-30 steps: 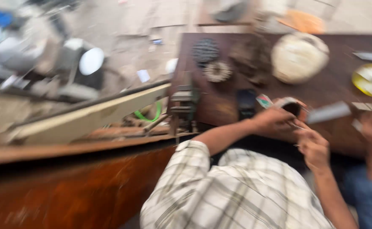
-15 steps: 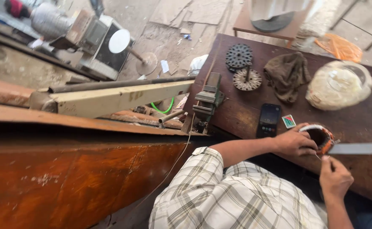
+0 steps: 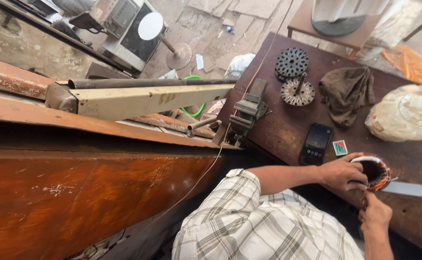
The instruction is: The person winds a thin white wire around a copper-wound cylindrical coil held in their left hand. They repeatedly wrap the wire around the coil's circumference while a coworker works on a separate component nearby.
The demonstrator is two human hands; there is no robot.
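Here, nearest the camera, a checked sleeve (image 3: 268,226) leads out to both hands at the near edge of the dark wooden tabletop (image 3: 278,130). The right hand (image 3: 375,214) sits lowest, its grip pinched closed at the lower rim of a ring-shaped wound core (image 3: 377,171); whether it holds a strand of wire or the rim itself cannot be told. The left hand (image 3: 341,172) clasps the core's left side, fingers wrapped over the rim and closed on it.

The wound core stands at the near edge of the tabletop, toward its right side, with its open bore facing the camera. Judged from its metal body and copper-coloured windings, it is likely heavy for its size and rigid. The windings appear fine and easily nicked. Hold should be taken on the outer shell, not on the wire bundles.

Just beyond the left hand lie a dark phone (image 3: 315,143) and a small card (image 3: 340,147). A bench vise (image 3: 248,108) is clamped at the left edge. Farther back rest two slotted metal discs (image 3: 295,77), a brown rag (image 3: 345,91) and a clear bag (image 3: 406,115) near the right edge.
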